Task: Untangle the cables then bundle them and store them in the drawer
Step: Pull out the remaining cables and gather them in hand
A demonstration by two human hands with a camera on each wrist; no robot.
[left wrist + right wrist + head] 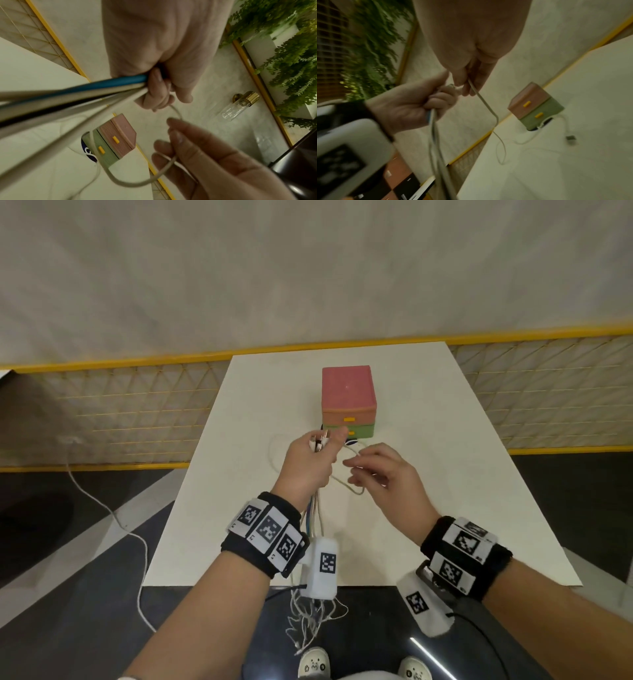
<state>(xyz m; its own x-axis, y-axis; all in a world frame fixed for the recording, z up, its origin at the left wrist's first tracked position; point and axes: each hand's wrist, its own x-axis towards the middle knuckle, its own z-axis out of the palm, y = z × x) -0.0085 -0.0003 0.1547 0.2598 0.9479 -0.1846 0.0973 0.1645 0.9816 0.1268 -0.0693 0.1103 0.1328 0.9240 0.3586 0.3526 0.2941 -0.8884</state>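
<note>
My left hand (308,463) grips a bundle of cables (317,515) in its fist above the white table (445,491). Several plug ends (320,441) stick up out of the fist, and the long ends (313,611) hang past the table's near edge. In the left wrist view the bundle (68,97) shows blue, black and white strands. My right hand (383,474), just right of the left, pinches one white cable (488,108) that loops (358,493) between the hands. Behind them a small drawer unit (347,395) stands, pink above green, both drawers closed.
Another white cable with a USB plug (571,138) lies on the table beside the drawer unit, and a dark round object (351,442) sits at its base. A yellow-railed mesh fence (137,412) runs behind the table. A white cord (102,508) trails on the floor at left.
</note>
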